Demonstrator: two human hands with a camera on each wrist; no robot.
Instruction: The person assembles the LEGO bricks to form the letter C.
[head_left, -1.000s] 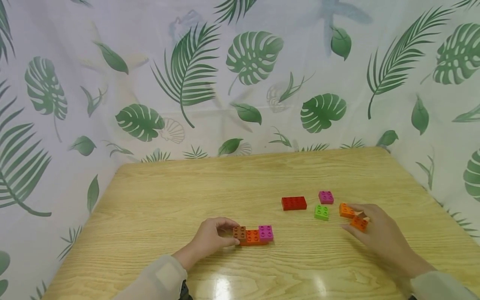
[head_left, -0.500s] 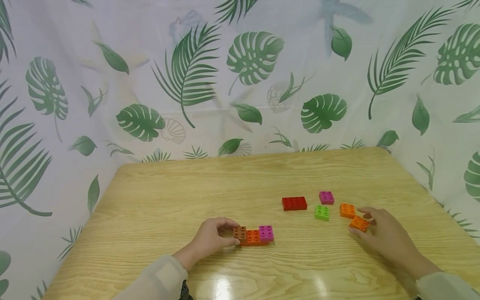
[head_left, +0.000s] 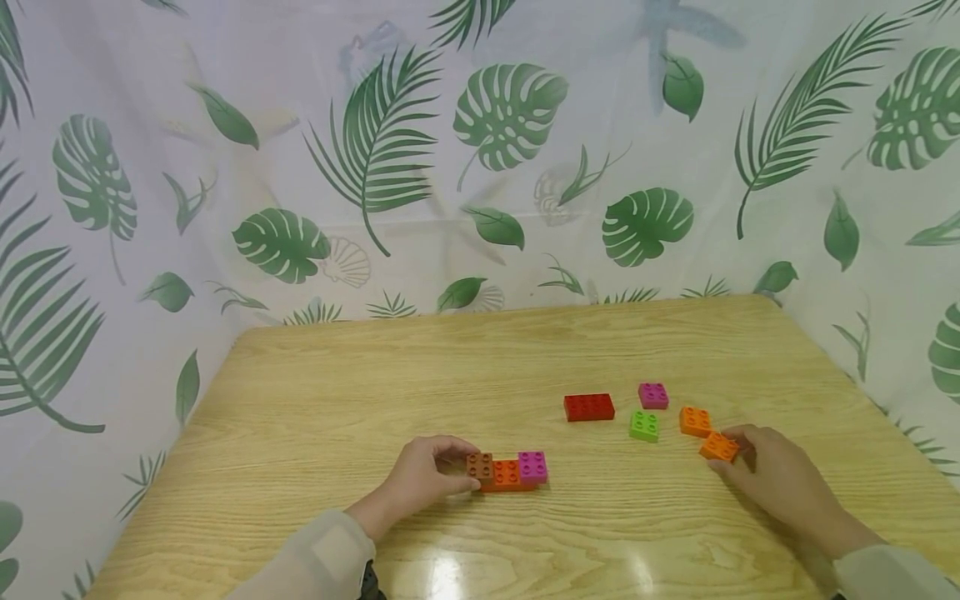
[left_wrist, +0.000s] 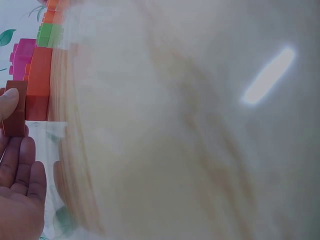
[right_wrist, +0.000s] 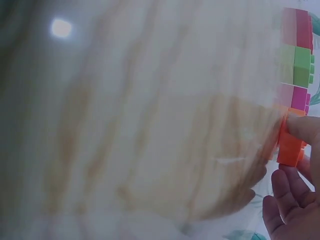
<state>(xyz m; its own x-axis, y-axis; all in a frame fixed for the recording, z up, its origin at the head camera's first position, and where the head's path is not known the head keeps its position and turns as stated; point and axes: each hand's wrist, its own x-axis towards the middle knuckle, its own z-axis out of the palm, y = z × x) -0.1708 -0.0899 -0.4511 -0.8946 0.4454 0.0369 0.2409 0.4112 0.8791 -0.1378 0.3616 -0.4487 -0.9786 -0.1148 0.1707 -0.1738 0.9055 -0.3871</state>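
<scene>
My left hand pinches a brown four-stud brick between thumb and fingers. That brick sits on the left end of a longer red-orange brick, and a magenta brick sits on its right end. Over on the right, my right hand holds an orange four-stud brick by its near right side. In the right wrist view the thumb lies against this orange brick, with a fingertip at its lower end. A second orange brick lies right behind it, at its corner.
Left of the orange bricks lies a lime green brick, with a loose magenta brick behind it. Farther left is a long red brick. A leaf-patterned cloth stands around the wooden table.
My right hand has drawn back to the right, its fingers coming away from the farther orange brick and closing at the nearer one. My left hand and the joined bricks have stayed put.
</scene>
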